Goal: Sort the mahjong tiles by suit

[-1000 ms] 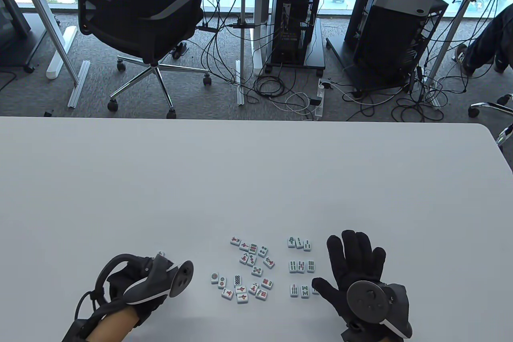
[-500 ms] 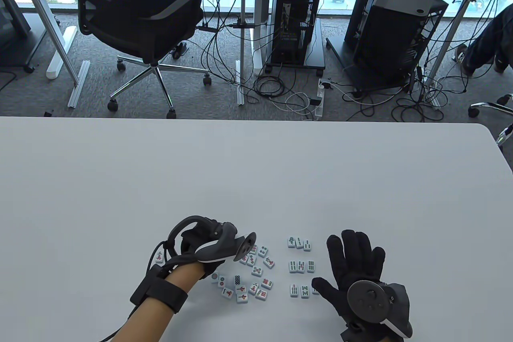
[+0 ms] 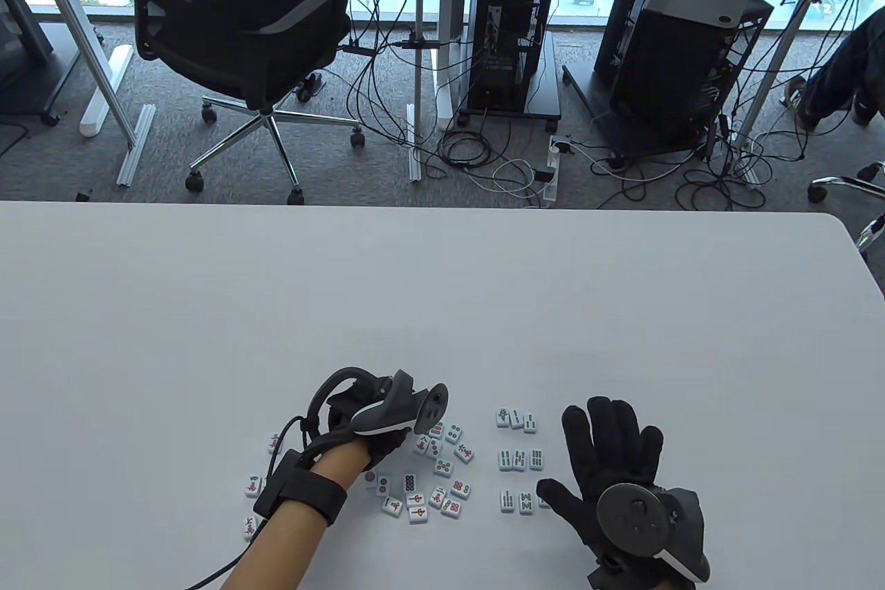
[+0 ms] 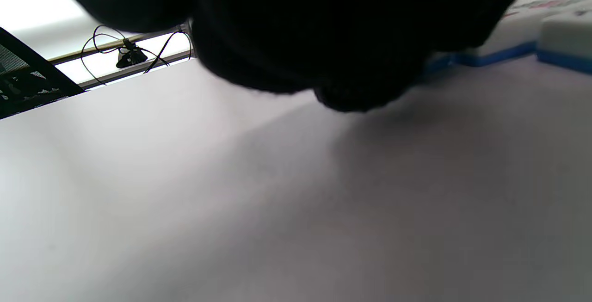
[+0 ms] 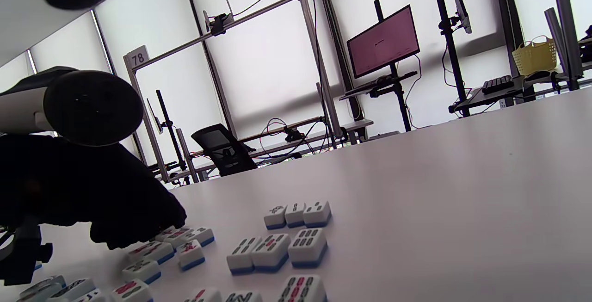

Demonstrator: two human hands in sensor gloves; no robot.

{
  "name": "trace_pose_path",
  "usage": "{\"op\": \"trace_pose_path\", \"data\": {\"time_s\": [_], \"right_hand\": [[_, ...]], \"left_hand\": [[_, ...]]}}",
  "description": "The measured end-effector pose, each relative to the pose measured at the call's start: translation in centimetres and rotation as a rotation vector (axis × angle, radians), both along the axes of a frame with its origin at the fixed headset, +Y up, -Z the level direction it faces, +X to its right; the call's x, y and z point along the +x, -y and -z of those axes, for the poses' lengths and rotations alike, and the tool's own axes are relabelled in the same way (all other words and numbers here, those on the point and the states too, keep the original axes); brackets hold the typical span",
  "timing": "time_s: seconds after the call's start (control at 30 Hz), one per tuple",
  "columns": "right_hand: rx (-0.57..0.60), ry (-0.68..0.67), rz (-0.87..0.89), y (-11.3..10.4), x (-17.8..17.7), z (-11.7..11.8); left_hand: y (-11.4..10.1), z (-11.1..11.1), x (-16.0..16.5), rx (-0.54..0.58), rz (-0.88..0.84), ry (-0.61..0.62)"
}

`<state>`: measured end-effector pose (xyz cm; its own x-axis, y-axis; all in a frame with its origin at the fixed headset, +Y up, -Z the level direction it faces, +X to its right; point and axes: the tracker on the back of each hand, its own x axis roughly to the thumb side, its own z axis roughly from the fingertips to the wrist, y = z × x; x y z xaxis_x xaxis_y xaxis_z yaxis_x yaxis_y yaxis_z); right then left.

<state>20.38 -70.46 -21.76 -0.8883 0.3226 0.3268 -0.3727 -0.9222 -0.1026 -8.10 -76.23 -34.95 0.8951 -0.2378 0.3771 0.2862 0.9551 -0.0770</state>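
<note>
A wide white table (image 3: 207, 286) fills the foreground. Beyond it, grey carpet (image 3: 62, 161) is strewn with tangled black cables (image 3: 470, 147). A black mesh office chair on castors (image 3: 242, 43) stands at the left, black computer towers (image 3: 511, 30) on stands near bright windows (image 5: 263, 61).

White face-up mahjong tiles (image 3: 434, 472) lie loosely clustered on table (image 3: 442, 313).

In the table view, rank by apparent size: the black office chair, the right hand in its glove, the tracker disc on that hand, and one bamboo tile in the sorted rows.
1. Black office chair, although it stands farther from the camera.
2. Right hand.
3. Tracker disc.
4. Bamboo tile, far the smallest.
</note>
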Motion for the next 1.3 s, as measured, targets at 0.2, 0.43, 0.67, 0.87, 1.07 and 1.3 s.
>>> {"op": "trace_pose_path", "data": {"time_s": [0.2, 0.43, 0.67, 0.87, 1.07, 1.3], "right_hand": [[-0.003, 0.002, 0.003, 0.0, 0.0, 0.0], [-0.004, -0.003, 0.005, 0.0, 0.0, 0.1], [-0.004, -0.002, 0.0, 0.0, -0.1, 0.1], [-0.002, -0.004, 0.002, 0.0, -0.1, 0.0], [0.001, -0.008, 0.011, 0.1, -0.1, 0.0], [0.018, 0.008, 0.02, -0.2, 0.2, -0.1]], "left_hand": [[-0.3, 0.2, -1.1, -0.114, 0.053, -0.138], [-2.1, -0.2, -1.2, 0.012, 0.101, -0.068], [-0.7, -0.8, -0.1, -0.021, 0.185, 0.03], [0.5, -0.8, 0.3, -0.019, 0.206, 0.049], [0.2, -0.8, -0.4, -0.05, 0.168, 0.029], [-3.5, -3.6, -3.8, -0.03, 0.069, 0.012]]}}
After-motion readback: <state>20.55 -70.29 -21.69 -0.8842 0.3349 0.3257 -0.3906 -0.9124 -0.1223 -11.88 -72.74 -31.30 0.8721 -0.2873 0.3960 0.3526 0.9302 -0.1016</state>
